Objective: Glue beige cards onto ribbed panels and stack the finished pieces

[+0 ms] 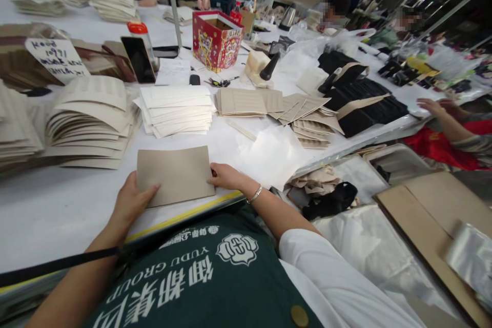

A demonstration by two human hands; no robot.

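A flat taupe rectangular panel (177, 174), leather-like or card-like, is held between my two hands just above the table's front edge. My left hand (132, 197) grips its left side, thumb lying over the face and fingers hidden behind. At the right edge, my right hand (226, 176) pinches the panel between thumb and fingers. Just beyond it lies a stack of white panels (177, 110). To the left stands a taller pile of curled beige panels (90, 118). Several taupe pieces (242, 102) lie behind and to the right.
A red patterned box (217, 43), a phone (138, 59) and an orange-capped jar (137, 27) stand farther back. Black bag pieces (365, 105) lie at the right. Below the table edge are cartons (423, 230) and plastic sheeting. A co-worker's hands (442, 110) show at far right.
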